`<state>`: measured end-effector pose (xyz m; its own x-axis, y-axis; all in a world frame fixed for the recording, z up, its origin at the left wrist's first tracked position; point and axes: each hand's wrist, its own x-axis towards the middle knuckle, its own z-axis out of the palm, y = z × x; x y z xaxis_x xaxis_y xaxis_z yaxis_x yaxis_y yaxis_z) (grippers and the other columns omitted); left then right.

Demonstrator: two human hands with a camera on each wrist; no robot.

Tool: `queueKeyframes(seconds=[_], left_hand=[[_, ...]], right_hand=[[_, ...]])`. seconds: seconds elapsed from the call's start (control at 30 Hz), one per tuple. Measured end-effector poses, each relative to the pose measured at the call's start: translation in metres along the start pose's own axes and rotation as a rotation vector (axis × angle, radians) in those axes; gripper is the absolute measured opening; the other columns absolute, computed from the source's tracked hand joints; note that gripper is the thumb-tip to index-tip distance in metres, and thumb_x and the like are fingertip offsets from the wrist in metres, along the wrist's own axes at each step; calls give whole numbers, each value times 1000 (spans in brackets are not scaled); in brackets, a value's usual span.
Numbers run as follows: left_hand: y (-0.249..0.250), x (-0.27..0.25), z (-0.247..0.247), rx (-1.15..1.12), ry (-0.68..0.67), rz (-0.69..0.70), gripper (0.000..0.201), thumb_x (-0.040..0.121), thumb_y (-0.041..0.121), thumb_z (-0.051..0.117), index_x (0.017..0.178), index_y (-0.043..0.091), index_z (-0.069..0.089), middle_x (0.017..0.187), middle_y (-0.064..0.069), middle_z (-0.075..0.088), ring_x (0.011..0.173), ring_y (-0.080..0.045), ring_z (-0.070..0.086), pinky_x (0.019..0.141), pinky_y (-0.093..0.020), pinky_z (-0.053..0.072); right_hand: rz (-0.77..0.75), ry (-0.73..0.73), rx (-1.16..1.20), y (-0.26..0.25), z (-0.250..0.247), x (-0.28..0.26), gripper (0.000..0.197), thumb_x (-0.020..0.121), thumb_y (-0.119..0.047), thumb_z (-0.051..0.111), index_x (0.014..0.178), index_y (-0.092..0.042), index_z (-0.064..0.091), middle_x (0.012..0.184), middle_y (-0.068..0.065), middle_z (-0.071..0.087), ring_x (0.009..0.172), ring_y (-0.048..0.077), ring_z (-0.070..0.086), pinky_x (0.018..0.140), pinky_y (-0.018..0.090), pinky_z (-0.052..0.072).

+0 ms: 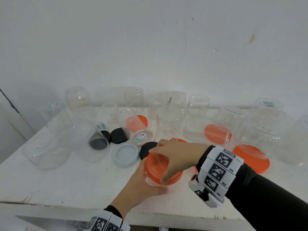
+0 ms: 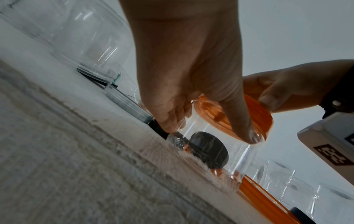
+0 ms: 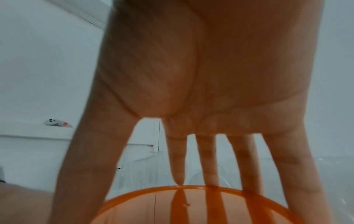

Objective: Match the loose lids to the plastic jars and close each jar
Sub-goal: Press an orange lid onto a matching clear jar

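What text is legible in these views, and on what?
"R4": right wrist band.
"R3": same band, lower tile.
Price sticker on tipped jar: barcode and print, too small to read.
Teal labels on far-right jar, far-left jar and another tipped jar: blurred, unreadable.

The right hand covers the far rim of the round orange plastic lid, and its fingertips blur in the right wrist view. Beyond that hand, a flat black round lid shows only partly. The left hand hides most of the clear plastic jar.
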<state>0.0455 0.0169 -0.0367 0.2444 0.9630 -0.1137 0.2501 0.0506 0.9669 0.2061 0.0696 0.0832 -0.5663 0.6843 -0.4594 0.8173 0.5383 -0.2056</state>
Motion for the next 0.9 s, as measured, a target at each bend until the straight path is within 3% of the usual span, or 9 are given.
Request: queueKeyframes(seconds=[0.17, 0.23, 0.33, 0.4, 0.47, 0.6, 0.67, 0.8, 0.9], left_hand=[[1, 0, 1, -23, -6, 27, 89, 59, 18, 91, 123, 44, 34, 125, 24, 44, 101, 24, 46, 72, -2, 44], [2, -1, 1, -22, 0, 19, 90, 54, 23, 90, 121, 45, 34, 125, 25, 43, 103, 22, 47, 73, -2, 44], [2, -1, 1, -6, 7, 3, 91, 50, 31, 88, 119, 50, 32, 123, 29, 41, 107, 15, 46, 73, -3, 44], [1, 0, 1, 9, 23, -4, 90, 48, 32, 87, 116, 51, 31, 121, 30, 39, 108, 11, 46, 72, -4, 44], [0, 1, 1, 10, 23, -1, 92, 47, 34, 88, 117, 51, 32, 122, 29, 40, 109, 10, 46, 73, -5, 44], [-1, 1, 0, -11, -19, 21, 88, 54, 28, 89, 119, 47, 32, 122, 27, 42, 100, 27, 45, 70, 0, 43], [-2, 1, 0, -20, -24, 27, 89, 54, 27, 89, 119, 47, 33, 122, 27, 42, 98, 29, 44, 70, 2, 42], [-4, 2, -1, 11, -4, 5, 93, 47, 39, 89, 118, 53, 30, 122, 31, 38, 100, 31, 41, 71, 2, 41], [-5, 3, -1, 32, 10, -17, 91, 49, 38, 89, 113, 57, 27, 116, 36, 35, 97, 31, 40, 68, 4, 40]], right_hand=[[92, 100, -42, -4, 11, 1, 100, 68, -80, 59, 147, -29, 25, 136, 0, 36, 125, 27, 36, 96, 43, 42], [75, 42, -3, -3, 8, 0, 103, 68, -75, 65, 149, -35, 16, 146, -2, 26, 133, 26, 27, 100, 47, 39], [0, -41, -3, -2, 0, -3, 103, 72, -52, 76, 149, -46, 9, 153, -13, 13, 138, 23, 16, 104, 49, 36], [-18, -53, -20, -1, -2, -2, 99, 73, -48, 77, 148, -48, 12, 151, -12, 17, 136, 23, 20, 103, 49, 37], [-15, -29, -20, -1, -1, -1, 96, 72, -54, 75, 147, -46, 16, 145, -10, 24, 132, 22, 25, 101, 48, 39], [48, 67, -30, -2, 7, 2, 96, 68, -74, 65, 146, -36, 23, 134, -3, 34, 125, 25, 34, 94, 43, 42], [65, 63, -15, -2, 8, 2, 98, 67, -76, 65, 146, -36, 21, 136, -2, 32, 128, 26, 32, 96, 45, 42], [-1, -49, -11, 0, -1, -1, 103, 70, -55, 76, 148, -48, 9, 154, -13, 12, 139, 23, 15, 107, 52, 33], [-23, -54, -18, 1, -1, 0, 98, 72, -52, 76, 148, -48, 13, 150, -13, 18, 136, 22, 21, 105, 50, 36]])
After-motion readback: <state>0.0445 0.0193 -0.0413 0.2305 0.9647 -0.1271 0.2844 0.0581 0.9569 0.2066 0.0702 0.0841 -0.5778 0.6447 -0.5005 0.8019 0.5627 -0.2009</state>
